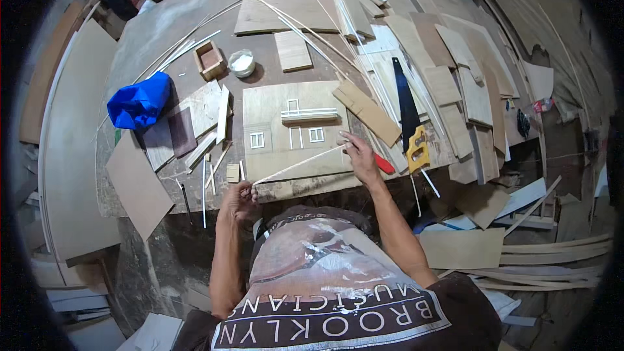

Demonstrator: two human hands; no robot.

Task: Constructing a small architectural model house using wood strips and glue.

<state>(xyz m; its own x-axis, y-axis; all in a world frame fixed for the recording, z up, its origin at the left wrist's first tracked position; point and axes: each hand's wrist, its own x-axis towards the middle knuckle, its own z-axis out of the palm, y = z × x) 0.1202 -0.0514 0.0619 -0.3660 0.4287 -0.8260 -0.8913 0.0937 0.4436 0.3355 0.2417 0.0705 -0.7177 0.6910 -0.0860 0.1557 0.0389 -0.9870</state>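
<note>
My left hand [240, 200] grips the lower left end of a thin pale wooden strip [299, 165]. At its upper right end, my right hand [359, 157] pinches the same strip, so it slants over the near part of a plywood panel [266, 107]. On that panel are two small white window frames [258, 140], a narrow door frame [296, 138] and a raised ledge of light strips [309, 115]. A red-handled tool [384, 164], partly covered, lies beside my right hand. Near my left hand sits a small wooden block [233, 172].
A handsaw [409, 110] with a yellow handle lies to the right, among stacked wood offcuts [458, 91]. Farther back are a bowl of white stuff [241, 64], an open wooden box [209, 60] and long thin strips [305, 29]. A blue bag [140, 101] sits at left.
</note>
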